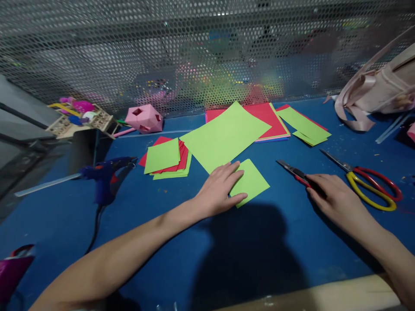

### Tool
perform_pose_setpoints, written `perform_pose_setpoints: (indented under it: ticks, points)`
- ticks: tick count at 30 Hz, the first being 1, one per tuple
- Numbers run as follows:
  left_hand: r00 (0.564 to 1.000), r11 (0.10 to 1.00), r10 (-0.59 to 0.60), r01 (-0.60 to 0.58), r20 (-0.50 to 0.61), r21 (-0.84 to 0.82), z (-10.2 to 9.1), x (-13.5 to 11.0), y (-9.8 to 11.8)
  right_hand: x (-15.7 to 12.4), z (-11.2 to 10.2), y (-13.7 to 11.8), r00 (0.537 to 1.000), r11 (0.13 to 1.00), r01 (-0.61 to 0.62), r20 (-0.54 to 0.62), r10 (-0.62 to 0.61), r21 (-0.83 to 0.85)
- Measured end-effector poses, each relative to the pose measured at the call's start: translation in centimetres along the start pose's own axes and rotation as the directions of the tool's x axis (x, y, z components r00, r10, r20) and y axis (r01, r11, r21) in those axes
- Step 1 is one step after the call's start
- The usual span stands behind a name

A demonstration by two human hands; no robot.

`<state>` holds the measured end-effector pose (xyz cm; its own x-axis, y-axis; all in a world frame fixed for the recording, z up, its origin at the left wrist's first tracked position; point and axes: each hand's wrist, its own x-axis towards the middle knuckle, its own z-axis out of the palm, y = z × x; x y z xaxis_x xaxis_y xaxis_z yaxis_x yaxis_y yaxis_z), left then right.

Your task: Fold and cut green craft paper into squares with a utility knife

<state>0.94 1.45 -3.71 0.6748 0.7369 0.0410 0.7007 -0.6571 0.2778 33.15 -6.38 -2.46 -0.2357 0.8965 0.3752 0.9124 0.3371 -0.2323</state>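
My left hand lies with its fingers apart on a small green paper square, its fingertips near the corner of a larger green sheet. On the right, my right hand is closed round the red and black handle of a utility knife, whose blade points up and to the left, low over the table. Scissors with one red and one yellow handle lie just beyond that hand. To the left sits a stack of green and red paper squares.
A blue glue gun with a glue stick stands at the left. Farther back are a pink folded paper shape, a pile of coloured sheets and green strips. A pale bag rests back right, before a perforated metal panel.
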Motion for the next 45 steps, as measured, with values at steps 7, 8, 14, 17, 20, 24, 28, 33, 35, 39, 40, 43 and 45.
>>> perform_pose_setpoints:
  ticks: [7,8,14,17,20,24,28,33,35,39,40,43,45]
  points:
    - [1.000,1.000,-0.013,0.013,0.004,-0.007,0.0,0.0,0.2,1.7,-0.7,-1.9,0.990,0.992,0.123,0.066,-0.121,-0.028]
    - [1.000,1.000,0.001,-0.001,-0.005,-0.003,0.1,0.0,0.2,2.5,-0.7,-2.4,0.985,0.990,0.136,0.101,-0.138,0.025]
    - [0.998,0.999,0.043,-0.043,-0.053,0.000,0.4,0.1,-0.1,9.4,1.8,-4.2,0.932,0.810,-0.244,0.359,0.044,0.533]
    - [0.998,0.999,0.048,-0.048,-0.045,-0.001,0.3,0.1,-0.1,12.9,3.9,-4.5,0.909,0.723,-0.354,0.399,0.118,0.593]
    - [0.999,0.999,0.049,-0.049,-0.022,-0.003,0.2,0.1,0.1,15.1,5.3,-4.7,0.867,0.565,-0.478,0.465,0.179,0.673]
    - [0.999,0.999,0.045,-0.045,0.013,0.006,0.1,0.1,0.2,16.1,5.4,-5.2,0.800,0.330,-0.599,0.567,0.196,0.730]
    - [0.999,0.999,0.051,-0.051,0.010,-0.018,0.4,0.2,0.0,15.9,5.1,-6.0,0.750,0.188,-0.661,0.640,0.167,0.726]
    - [0.995,0.994,0.085,-0.088,-0.050,-0.062,0.6,0.1,-0.2,15.5,4.9,-6.9,0.733,0.156,-0.681,0.664,0.150,0.716]
    - [0.995,0.994,0.084,-0.088,-0.060,-0.069,0.6,0.1,-0.1,15.2,4.9,-7.0,0.736,0.182,-0.677,0.659,0.154,0.713]
    - [0.997,0.995,0.067,-0.069,-0.030,-0.073,0.4,0.0,0.0,14.5,5.1,-6.9,0.765,0.275,-0.642,0.620,0.175,0.715]
    - [0.998,0.994,0.063,-0.065,-0.025,-0.083,0.4,0.0,0.0,14.2,5.2,-6.8,0.777,0.304,-0.628,0.602,0.185,0.717]
    - [0.999,0.989,0.042,-0.045,-0.022,-0.141,0.3,0.0,-0.1,13.4,5.2,-6.7,0.813,0.382,-0.578,0.548,0.195,0.721]
    - [0.999,0.978,0.011,-0.020,-0.043,-0.208,0.2,-0.1,-0.2,12.9,4.9,-6.7,0.837,0.417,-0.540,0.518,0.174,0.731]
